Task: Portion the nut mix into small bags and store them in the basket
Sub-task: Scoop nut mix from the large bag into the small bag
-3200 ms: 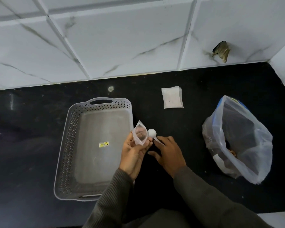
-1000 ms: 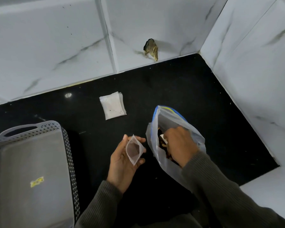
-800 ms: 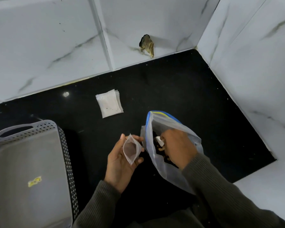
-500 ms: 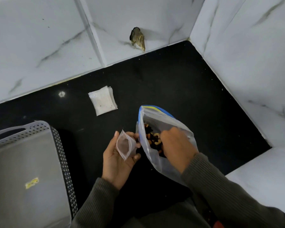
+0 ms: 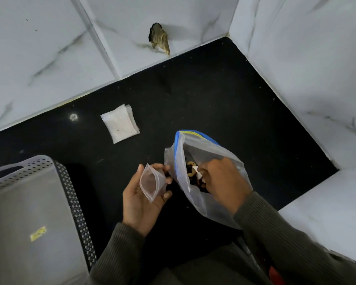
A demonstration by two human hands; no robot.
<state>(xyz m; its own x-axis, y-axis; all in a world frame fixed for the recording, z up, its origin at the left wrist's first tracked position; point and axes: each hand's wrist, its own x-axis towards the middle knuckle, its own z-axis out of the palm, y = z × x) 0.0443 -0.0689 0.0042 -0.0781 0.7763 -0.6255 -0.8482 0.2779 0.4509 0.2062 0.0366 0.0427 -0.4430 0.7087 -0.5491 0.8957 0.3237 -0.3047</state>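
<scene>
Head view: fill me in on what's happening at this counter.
A person is portioning nut mix. The left hand holds a small clear bag with its mouth open; the bag looks empty. The right hand is inside the large plastic bag of nut mix, gripping a white scoop. A stack of spare small bags lies on the black counter. The grey basket sits to the left, with no filled bag in the part that shows.
</scene>
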